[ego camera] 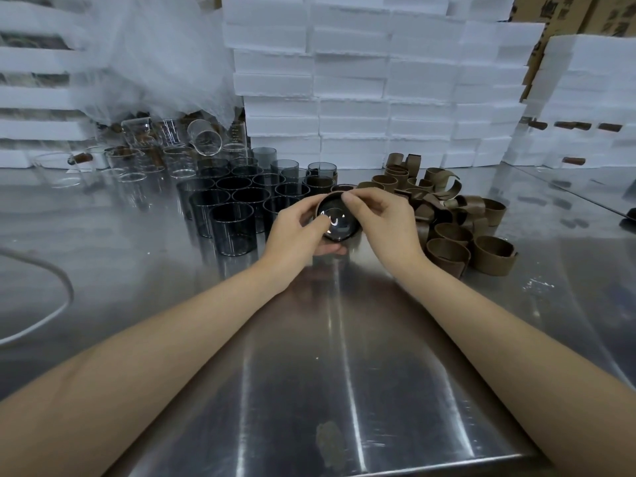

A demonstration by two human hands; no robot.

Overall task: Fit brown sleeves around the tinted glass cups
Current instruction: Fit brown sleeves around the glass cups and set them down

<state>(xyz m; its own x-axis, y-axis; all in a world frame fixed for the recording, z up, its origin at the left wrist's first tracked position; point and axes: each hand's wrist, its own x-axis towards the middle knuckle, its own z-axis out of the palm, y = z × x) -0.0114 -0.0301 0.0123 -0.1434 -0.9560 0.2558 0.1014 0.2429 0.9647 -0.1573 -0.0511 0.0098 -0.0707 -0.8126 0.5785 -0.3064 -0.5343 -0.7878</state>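
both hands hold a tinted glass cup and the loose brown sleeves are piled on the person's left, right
Wrong side. The head view shows the left hand and right hand holding the dark tinted glass cup, but the curled brown sleeves are piled on the person's right.

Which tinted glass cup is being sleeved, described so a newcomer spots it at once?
On the steel table, look between the block of upright dark tinted glass cups and the heap of brown sleeves. The held cup is there, gripped by the left hand and right hand. Unlike its standing neighbours, it is tipped toward the camera, with a brown sleeve round it.
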